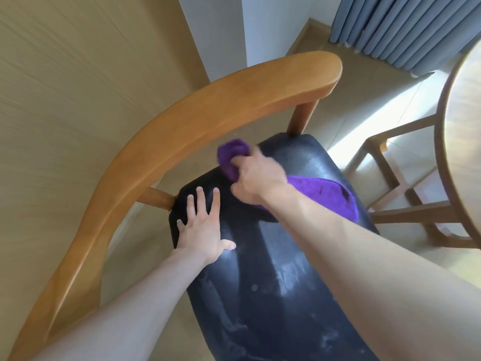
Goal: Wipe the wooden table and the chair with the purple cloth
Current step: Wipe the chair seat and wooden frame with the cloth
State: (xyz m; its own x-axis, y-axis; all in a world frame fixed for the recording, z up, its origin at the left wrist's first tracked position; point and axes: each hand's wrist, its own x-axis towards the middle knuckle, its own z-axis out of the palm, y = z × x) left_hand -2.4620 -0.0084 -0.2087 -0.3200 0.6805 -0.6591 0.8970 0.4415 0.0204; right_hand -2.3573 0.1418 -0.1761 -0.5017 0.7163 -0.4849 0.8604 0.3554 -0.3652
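Two bare hands work on the chair (182, 121)'s black seat (286, 256): the left hand (201, 225) lies flat with fingers (199, 201) spread, the right hand (256, 175) grips the bunched purple cloth (333, 194) near the seat's back edge, under the curved wooden backrest, with the round tabletop (463, 152) beside the chair and blue curtains (406, 29) beyond it.

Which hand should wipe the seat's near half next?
Right, probably. The right hand already grips the cloth at the far end of the seat and could drag it back over the pale smears. The left hand lies flat on the seat, bracing the chair.
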